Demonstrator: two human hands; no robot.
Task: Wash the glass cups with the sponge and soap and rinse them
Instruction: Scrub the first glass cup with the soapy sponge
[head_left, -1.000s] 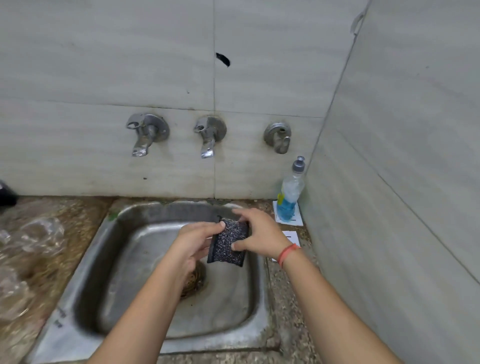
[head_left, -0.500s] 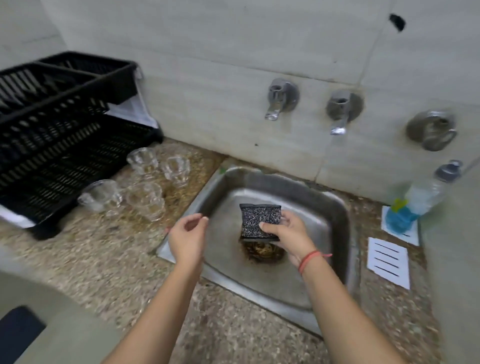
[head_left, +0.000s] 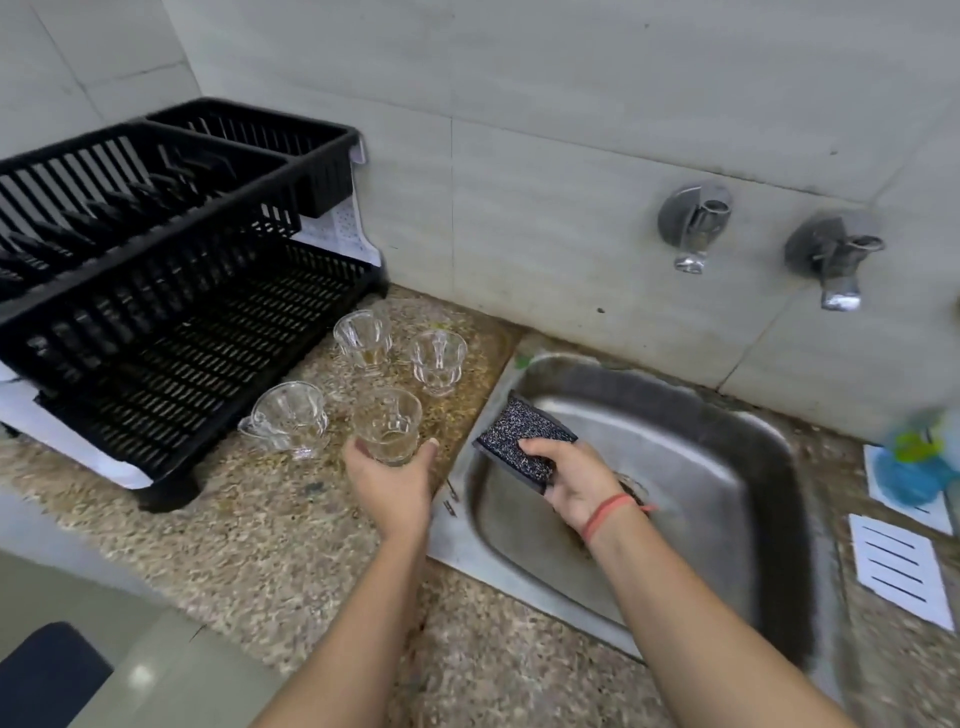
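Observation:
Several clear glass cups stand on the speckled counter left of the sink. My left hand (head_left: 390, 483) wraps its fingers and thumb round the base of the nearest glass cup (head_left: 387, 423), which stands upright on the counter. Beside it lies a tipped cup (head_left: 288, 418), with two more cups (head_left: 363, 338) (head_left: 438, 360) behind. My right hand (head_left: 579, 483) grips a dark speckled sponge (head_left: 522, 441) over the left edge of the steel sink (head_left: 727, 467). The blue soap bottle (head_left: 917, 467) is blurred at the far right.
A black two-tier dish rack (head_left: 171, 291) fills the left counter. Two taps (head_left: 693, 226) (head_left: 836, 265) stick out of the tiled wall above the sink. White paper sheets (head_left: 901, 566) lie on the counter right of the sink.
The view swung left, bringing the cups and rack into sight. My left hand let go of the sponge, reached left and took hold of the nearest cup. My right hand kept the sponge.

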